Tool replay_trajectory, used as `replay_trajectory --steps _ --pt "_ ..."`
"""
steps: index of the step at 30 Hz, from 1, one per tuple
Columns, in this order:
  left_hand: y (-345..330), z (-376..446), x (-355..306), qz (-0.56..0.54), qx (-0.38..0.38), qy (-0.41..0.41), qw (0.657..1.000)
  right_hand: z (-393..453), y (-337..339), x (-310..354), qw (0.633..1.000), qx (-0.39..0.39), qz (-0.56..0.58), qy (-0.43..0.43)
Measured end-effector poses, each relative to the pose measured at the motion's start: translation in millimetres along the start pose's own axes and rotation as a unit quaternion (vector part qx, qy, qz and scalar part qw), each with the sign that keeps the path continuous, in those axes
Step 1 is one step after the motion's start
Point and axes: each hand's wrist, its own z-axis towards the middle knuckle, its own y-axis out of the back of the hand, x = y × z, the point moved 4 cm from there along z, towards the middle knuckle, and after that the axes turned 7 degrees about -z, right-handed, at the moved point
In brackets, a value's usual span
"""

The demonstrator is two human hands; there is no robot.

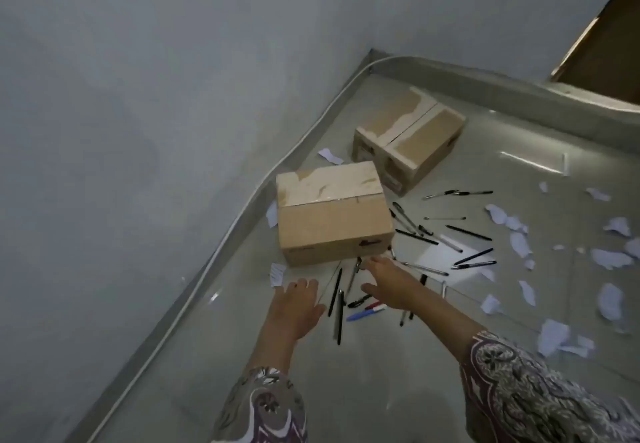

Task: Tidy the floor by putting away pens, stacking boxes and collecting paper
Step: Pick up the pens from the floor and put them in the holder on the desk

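Note:
A closed cardboard box (332, 214) stands on the grey floor near the wall. A second box (408, 137) sits behind it to the right. My left hand (294, 307) reaches toward the near box with straight fingers, holding nothing. My right hand (388, 283) stretches out open just below the box's lower right corner, above scattered pens. Several black pens (337, 300) lie between my hands, and a blue marker (360, 315) and a red marker (375, 307) lie under my right wrist. More pens (467, 233) spread to the right. Torn white paper scraps (519, 241) litter the right side.
A grey wall (138, 131) with a skirting edge runs diagonally along the left. A brown door or panel (602, 47) stands at the top right. A small paper note (277, 273) lies by my left fingertips, and another scrap (330, 155) lies behind the near box.

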Motion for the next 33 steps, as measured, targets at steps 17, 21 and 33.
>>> replay_trajectory --steps 17,21,33 --pt "-202 197 29 -0.028 -0.098 0.013 0.995 136 -146 -62 0.972 -0.01 -0.208 0.105" --pt "-219 206 26 -0.046 -0.118 0.03 0.992 133 -148 -72 0.972 0.005 -0.215 0.093" --pt "-237 219 29 -0.162 -0.198 0.094 0.962 138 -165 -103 0.974 0.016 -0.208 0.083"
